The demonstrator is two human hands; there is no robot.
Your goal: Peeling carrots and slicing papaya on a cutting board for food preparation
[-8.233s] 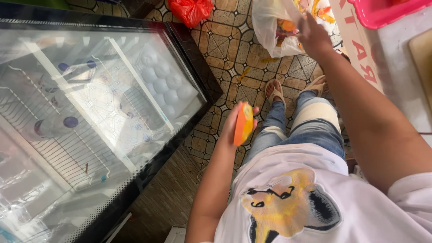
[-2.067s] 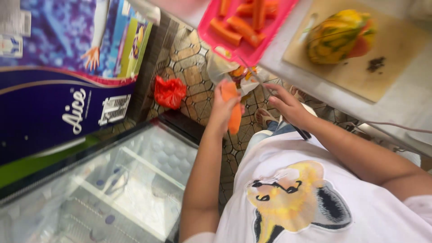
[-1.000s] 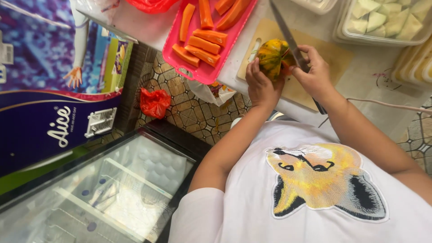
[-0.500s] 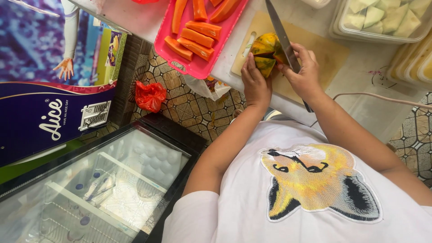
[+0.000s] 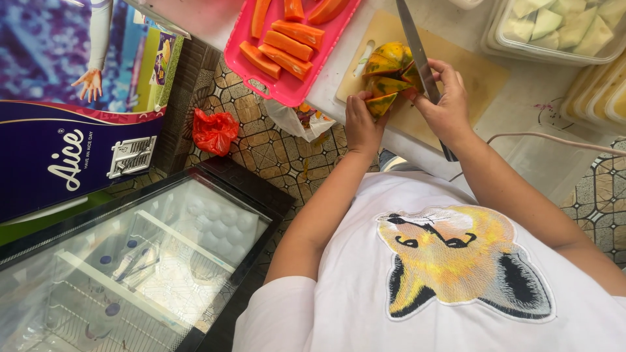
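A: So where was the papaya (image 5: 389, 75)?

B: It sat on the pale cutting board (image 5: 469, 78), yellow-green skin up, already split into wedges that showed orange flesh.

A: And the hands?

B: The left hand (image 5: 362, 124) pinched the near wedge, fingers closed on its edge. The right hand (image 5: 445, 104) was wrapped tight round the handle of a long knife (image 5: 418, 49), blade laid across the fruit.

A: Which step, would you say?

B: Slicing, I judged, with the blade partway in. The next stroke called for a steady push and the left fingers kept clear of the edge.

A: What lay around it?

B: A pink tray (image 5: 287, 91) of peeled orange strips just beside the board, and clear tubs (image 5: 554, 32) of pale chunks beyond.
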